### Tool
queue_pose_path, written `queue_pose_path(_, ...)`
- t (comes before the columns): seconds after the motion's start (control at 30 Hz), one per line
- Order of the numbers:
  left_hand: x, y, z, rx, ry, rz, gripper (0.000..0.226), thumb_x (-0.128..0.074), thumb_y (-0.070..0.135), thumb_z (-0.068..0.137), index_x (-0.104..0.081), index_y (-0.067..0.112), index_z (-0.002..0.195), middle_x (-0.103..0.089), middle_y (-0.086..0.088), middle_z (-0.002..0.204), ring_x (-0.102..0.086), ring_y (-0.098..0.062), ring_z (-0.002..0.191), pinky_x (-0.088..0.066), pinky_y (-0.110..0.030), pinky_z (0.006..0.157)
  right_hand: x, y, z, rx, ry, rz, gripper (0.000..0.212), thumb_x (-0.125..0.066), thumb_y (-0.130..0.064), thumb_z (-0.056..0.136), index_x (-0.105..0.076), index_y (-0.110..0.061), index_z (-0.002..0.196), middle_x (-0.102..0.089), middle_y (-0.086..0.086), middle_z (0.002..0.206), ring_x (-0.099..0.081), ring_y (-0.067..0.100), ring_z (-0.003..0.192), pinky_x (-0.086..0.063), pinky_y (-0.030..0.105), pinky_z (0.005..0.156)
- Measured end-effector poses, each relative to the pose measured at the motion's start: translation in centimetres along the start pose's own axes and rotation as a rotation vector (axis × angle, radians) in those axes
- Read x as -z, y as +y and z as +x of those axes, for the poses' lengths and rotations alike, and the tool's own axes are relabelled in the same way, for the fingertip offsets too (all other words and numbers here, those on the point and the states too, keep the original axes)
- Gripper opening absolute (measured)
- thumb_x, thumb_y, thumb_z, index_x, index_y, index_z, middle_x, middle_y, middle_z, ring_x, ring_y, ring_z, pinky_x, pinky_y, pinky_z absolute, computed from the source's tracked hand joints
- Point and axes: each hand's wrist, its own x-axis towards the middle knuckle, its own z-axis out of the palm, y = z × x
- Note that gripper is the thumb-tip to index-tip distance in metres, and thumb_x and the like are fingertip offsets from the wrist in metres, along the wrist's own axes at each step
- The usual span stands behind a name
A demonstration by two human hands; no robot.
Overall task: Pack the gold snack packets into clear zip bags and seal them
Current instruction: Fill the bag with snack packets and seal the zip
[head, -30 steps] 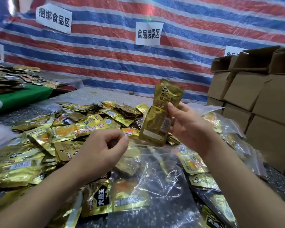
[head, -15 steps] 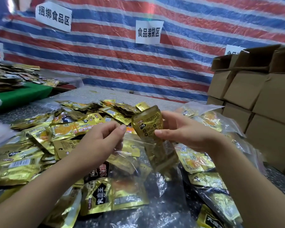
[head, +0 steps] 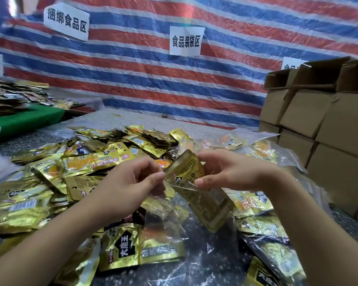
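From where I sit, the far left of the worktop carries the loose heap of gold packets, too many and too overlapped for me to count; I would say dozens, spread from the left edge to the middle. I judge them light, thin and crinkly, with slick foil faces that slide over one another, so a packet is best taken by a flat edge or corner between thumb and fingertips, not from the middle.

My left hand has its thumb and fingers curled together, pinching the left lip of the clear zip bag at its mouth. The film looks limp and almost weightless; I expect it to collapse unless both lips are held apart near the zip strip.

Between the two hands stands the bundle of gold packets, tilted, its lower part already inside the bag and its top end above the mouth. I cannot tell how many packets make up that bundle. I judge it stiffer than a single packet, so pushing on its top end should drive it down.

My right hand grips the bundle's right side, fingers curled over the top and thumb beneath, near the bag's right lip.

Further right lie several filled bags; I make out at least three, blurred. Beyond them stands a stack of cardboard boxes, about six faces showing.
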Motion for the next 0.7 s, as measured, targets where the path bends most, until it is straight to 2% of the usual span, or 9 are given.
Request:
queue_pose_path(0.13,0.0,0.0,-0.1,-0.020,-0.022,-0.014,0.011,-0.060,0.015,0.093,-0.066,0.013,0.083,-0.074,-0.004,0.077,-0.073,-0.014,0.072,-0.056,-0.021,0.069,0.0,-0.3,-0.3,-0.026,-0.006,-0.082,0.022,-0.063,-0.008,0.095,-0.062,-0.004,0.117,-0.069,-0.011,0.082,-0.065,0.003,0.078,-0.050,0.017,0.070)
queue_pose_path(0.3,0.1,0.2,-0.2,-0.035,-0.017,0.012,0.012,-0.061,0.019,0.092,-0.067,0.014,0.082,-0.073,-0.001,0.075,-0.071,-0.011,0.069,-0.056,-0.021,0.066,-0.3,-1.4,-0.5,-0.039,-0.003,-0.215,0.011,-0.066,-0.014,0.094,-0.067,-0.020,0.102,-0.069,-0.006,0.080,-0.065,0.010,0.074,-0.052,0.025,0.067)
queue_pose_path(0.4,-0.1,0.6,-0.4,-0.094,0.006,0.119,0.018,-0.062,0.025,0.092,-0.065,0.024,0.073,-0.066,-0.002,0.067,-0.058,-0.006,0.056,-0.046,-0.018,0.055,-0.9,-2.2,-0.3,-0.035,-0.063,-0.343,0.011,-0.067,-0.018,0.092,-0.067,-0.028,0.096,-0.072,-0.001,0.088,-0.068,0.017,0.079,-0.057,0.036,0.073)
queue_pose_path(0.5,-0.4,1.0,-0.6,-0.129,0.039,0.135,0.018,-0.063,0.026,0.091,-0.063,0.026,0.073,-0.062,-0.004,0.064,-0.051,-0.006,0.052,-0.039,-0.019,0.050,-1.7,-2.5,0.2,-0.043,-0.107,-0.435,0.012,-0.070,-0.026,0.090,-0.063,-0.034,0.087,-0.068,-0.009,0.080,-0.063,0.010,0.071,-0.050,0.030,0.066)
queue_pose_path(0.6,-0.5,1.1,-0.6,-0.126,0.103,0.088,0.015,-0.063,0.024,0.091,-0.065,0.029,0.077,-0.063,-0.003,0.066,-0.058,-0.017,0.057,-0.045,-0.031,0.053,-1.9,-2.6,0.3,-0.015,-0.047,-0.426,0.013,-0.074,-0.030,0.087,-0.063,-0.036,0.085,-0.067,-0.014,0.075,-0.062,0.003,0.067,-0.048,0.024,0.062)
queue_pose_path(0.7,-0.3,1.3,-0.4,-0.103,0.183,0.078,0.014,-0.065,0.024,0.090,-0.066,0.025,0.077,-0.065,-0.003,0.072,-0.062,-0.026,0.066,-0.051,-0.045,0.061,-1.7,-2.3,0.4,-0.009,0.099,-0.335,0.019,-0.078,-0.032,0.082,-0.066,-0.029,0.096,-0.074,-0.005,0.087,-0.071,0.009,0.078,-0.060,0.033,0.071)
